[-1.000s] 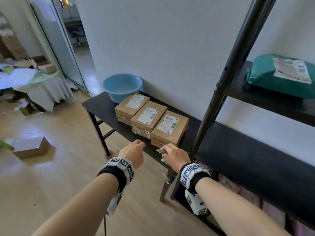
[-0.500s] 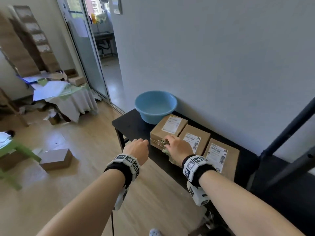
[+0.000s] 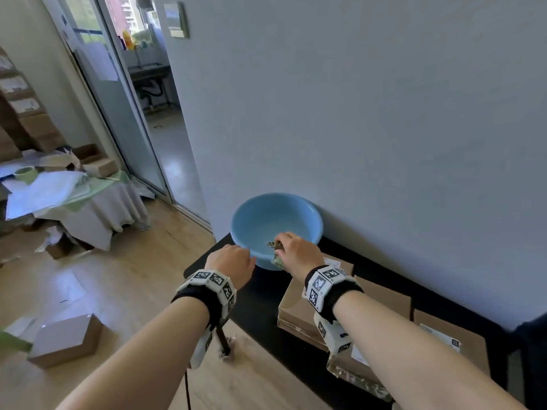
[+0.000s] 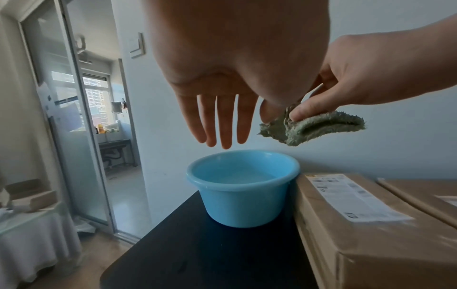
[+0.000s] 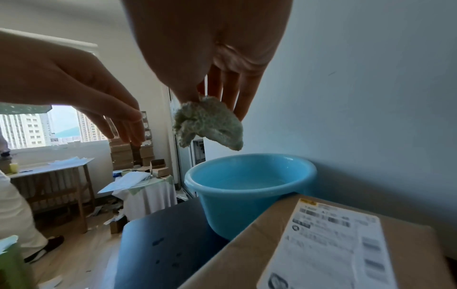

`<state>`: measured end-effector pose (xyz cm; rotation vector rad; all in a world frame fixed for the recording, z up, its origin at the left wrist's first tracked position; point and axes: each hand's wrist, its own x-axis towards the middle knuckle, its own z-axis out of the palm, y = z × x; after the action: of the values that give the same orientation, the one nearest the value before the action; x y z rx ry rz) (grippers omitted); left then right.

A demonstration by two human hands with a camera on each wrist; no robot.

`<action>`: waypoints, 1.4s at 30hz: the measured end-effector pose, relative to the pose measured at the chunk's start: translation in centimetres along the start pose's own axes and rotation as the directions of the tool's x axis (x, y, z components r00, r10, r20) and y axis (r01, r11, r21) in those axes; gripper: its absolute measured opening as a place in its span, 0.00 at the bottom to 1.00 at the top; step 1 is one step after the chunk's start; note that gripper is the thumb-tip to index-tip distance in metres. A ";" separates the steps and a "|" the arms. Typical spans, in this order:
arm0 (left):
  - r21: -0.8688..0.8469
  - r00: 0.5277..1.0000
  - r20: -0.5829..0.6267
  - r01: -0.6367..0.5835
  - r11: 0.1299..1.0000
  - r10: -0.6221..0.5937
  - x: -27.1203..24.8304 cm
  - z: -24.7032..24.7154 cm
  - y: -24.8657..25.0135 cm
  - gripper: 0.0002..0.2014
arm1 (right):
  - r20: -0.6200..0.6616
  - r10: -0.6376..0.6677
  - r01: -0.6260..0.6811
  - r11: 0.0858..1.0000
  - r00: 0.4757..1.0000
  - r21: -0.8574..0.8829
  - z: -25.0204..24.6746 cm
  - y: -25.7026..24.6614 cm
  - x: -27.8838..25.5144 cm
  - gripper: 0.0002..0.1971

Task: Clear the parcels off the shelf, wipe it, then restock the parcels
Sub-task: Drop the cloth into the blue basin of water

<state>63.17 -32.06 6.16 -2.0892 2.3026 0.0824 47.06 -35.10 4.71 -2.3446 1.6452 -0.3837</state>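
The person is standing at a low black table (image 3: 257,309) against the wall, and three brown parcels (image 3: 299,309) are lying on it in a row, labels up, just beside a blue basin (image 3: 251,220) at the table's far end. Judging from that, the clearing looks to be done, at least for these three, and the wiping is what is being dealt with now; whether the shelf itself is already wiped I cannot tell, since it is not in sight here. Restocking is clearly still waiting, with the parcels sitting on the table.

The right hand (image 3: 299,253) is pinching a crumpled grey-green cloth (image 4: 311,128) between thumb and fingertips and is holding it in the air above the basin's near rim, not touching it. The left hand (image 3: 231,261) is hovering just beside it over the basin's edge, fingers straight and slightly spread, gripping nothing.

The basin is looking as if it is holding a shallow layer of clear water; the pale, flat sheen at its bottom suggests so, though I cannot be sure. Nothing else is lying in it. My guess is the cloth is about to be wetted or rinsed there
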 end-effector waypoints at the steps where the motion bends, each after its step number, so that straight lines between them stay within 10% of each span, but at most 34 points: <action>1: -0.001 1.000 0.003 -0.016 1.000 0.016 1.4 0.2 -0.8 0.20 | 0.004 0.025 -0.025 1.000 1.000 -0.001 0.3 -0.1 1.3 0.13; 21: -0.182 0.899 0.124 -0.395 0.901 0.419 19.0 3.7 -9.9 0.17 | 0.176 0.571 -0.540 0.819 0.802 -0.196 6.9 -0.3 15.6 0.10; 42: -0.313 0.889 0.046 -0.420 0.852 0.455 12.0 2.0 -3.3 0.16 | -0.011 0.622 -0.620 0.781 0.783 0.071 3.0 -1.1 3.8 0.15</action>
<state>65.26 -44.16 3.39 -1.5457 2.7825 0.5803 50.38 -38.14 2.53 -1.6056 2.2514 -0.3244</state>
